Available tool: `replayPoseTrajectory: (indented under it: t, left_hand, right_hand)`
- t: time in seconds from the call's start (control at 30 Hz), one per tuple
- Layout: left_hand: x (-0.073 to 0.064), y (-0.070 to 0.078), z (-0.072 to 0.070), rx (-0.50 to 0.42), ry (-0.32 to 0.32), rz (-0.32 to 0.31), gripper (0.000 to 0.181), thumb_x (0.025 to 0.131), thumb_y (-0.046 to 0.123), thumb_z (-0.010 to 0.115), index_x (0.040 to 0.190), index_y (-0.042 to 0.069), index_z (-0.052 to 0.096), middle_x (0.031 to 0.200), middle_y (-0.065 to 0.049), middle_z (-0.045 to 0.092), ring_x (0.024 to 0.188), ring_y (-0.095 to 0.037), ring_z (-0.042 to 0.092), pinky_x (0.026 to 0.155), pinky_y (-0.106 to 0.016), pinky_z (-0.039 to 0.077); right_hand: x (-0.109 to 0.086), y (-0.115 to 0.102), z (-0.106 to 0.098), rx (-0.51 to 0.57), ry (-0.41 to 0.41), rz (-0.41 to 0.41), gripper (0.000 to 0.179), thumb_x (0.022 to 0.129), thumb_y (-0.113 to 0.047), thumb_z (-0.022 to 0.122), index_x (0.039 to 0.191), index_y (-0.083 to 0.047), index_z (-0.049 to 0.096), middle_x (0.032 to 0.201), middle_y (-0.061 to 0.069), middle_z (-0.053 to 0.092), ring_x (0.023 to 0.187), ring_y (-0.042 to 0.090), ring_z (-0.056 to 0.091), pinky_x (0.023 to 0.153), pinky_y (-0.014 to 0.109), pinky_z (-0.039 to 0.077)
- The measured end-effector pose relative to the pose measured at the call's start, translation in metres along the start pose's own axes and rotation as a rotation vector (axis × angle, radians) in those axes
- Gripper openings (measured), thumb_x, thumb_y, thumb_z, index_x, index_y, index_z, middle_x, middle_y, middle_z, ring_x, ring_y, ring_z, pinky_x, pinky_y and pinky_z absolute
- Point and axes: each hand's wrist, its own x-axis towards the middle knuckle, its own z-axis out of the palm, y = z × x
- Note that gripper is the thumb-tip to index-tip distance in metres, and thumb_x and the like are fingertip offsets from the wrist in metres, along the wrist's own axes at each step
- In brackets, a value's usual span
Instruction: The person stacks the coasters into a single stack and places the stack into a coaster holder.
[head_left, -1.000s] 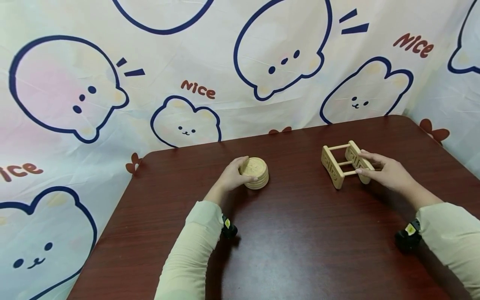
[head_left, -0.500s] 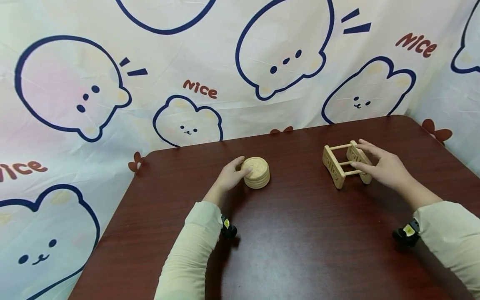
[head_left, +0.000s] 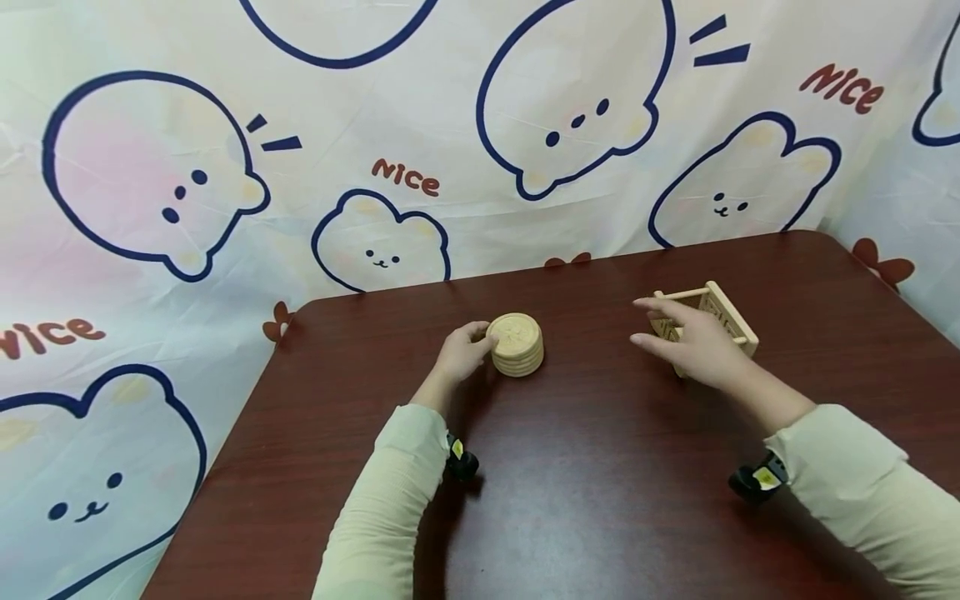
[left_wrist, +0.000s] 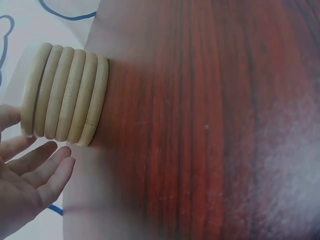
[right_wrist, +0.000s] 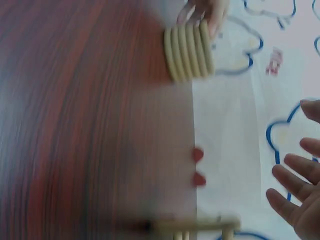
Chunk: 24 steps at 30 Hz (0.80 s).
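Note:
A neat stack of several round wooden coasters (head_left: 517, 346), light in colour with a patterned top, stands on the dark table. My left hand (head_left: 461, 354) is at its left side, thumb right at the top coaster's edge. In the left wrist view, the other fingers (left_wrist: 52, 175) are loosely spread beside the coasters (left_wrist: 65, 95). My right hand (head_left: 701, 346) is in the air with fingers extended toward the left, holding nothing. Behind it stands a wooden coaster rack (head_left: 731, 317) with cut-out side panels and thin rods, partly hidden by the hand.
The reddish-brown table (head_left: 570, 475) runs back to a cartoon-printed cloth (head_left: 525, 225) hung behind it. Between the stack and the rack lies a stretch of bare tabletop. Each wrist carries a small black camera (head_left: 461, 462).
My right hand has let go of the rack's right panel and moved left across its front. My left hand has drawn its fingers in from around the stack to its left edge.

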Motion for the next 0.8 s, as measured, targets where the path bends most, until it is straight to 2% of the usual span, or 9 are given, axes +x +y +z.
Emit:
replayPoseTrajectory:
  t: [0.2,0.37,0.47,0.67,0.8]
  left_hand:
    - [0.0,0.004,0.002,-0.053,-0.001,-0.036,0.037,0.087,0.022,0.052,0.119,0.005,0.05,0.112,-0.009,0.052,0.088,-0.02,0.055,0.068,-0.029,0.047]
    - [0.001,0.005,0.003,-0.072,0.002,-0.071,0.037,0.087,0.024,0.052,0.119,0.005,0.05,0.108,-0.01,0.053,0.089,-0.02,0.054,0.069,-0.029,0.048]
    - [0.002,0.005,0.004,-0.086,-0.006,-0.092,0.038,0.087,0.025,0.052,0.119,0.005,0.05,0.105,-0.01,0.054,0.09,-0.02,0.053,0.071,-0.031,0.047]
    - [0.001,0.007,0.005,-0.127,-0.03,-0.149,0.039,0.087,0.026,0.052,0.118,0.003,0.049,0.101,-0.012,0.055,0.091,-0.023,0.052,0.074,-0.036,0.046]
    - [0.0,0.008,0.006,-0.126,-0.035,-0.159,0.04,0.085,0.026,0.053,0.116,0.002,0.05,0.103,-0.013,0.055,0.092,-0.024,0.054,0.073,-0.036,0.047]
  right_hand:
    - [0.014,-0.006,0.03,0.123,-0.136,0.024,0.052,0.082,-0.038,0.056,0.124,-0.009,0.045,0.113,0.017,0.052,0.101,0.032,0.049,0.08,0.045,0.039]
    - [0.03,0.0,0.055,0.242,-0.232,0.073,0.056,0.082,-0.041,0.055,0.124,-0.005,0.044,0.12,0.016,0.048,0.11,0.028,0.043,0.087,0.044,0.035]
    - [0.038,0.0,0.068,0.289,-0.278,0.123,0.055,0.083,-0.038,0.054,0.125,-0.003,0.043,0.124,0.015,0.043,0.114,0.028,0.038,0.088,0.045,0.033]
    - [0.051,-0.002,0.09,0.414,-0.361,0.247,0.051,0.085,-0.029,0.053,0.126,-0.002,0.04,0.127,0.016,0.039,0.104,0.027,0.047,0.082,0.038,0.041]
    - [0.055,-0.001,0.101,0.483,-0.391,0.284,0.052,0.086,-0.027,0.053,0.128,0.0,0.037,0.126,0.018,0.039,0.106,0.028,0.047,0.082,0.035,0.042]
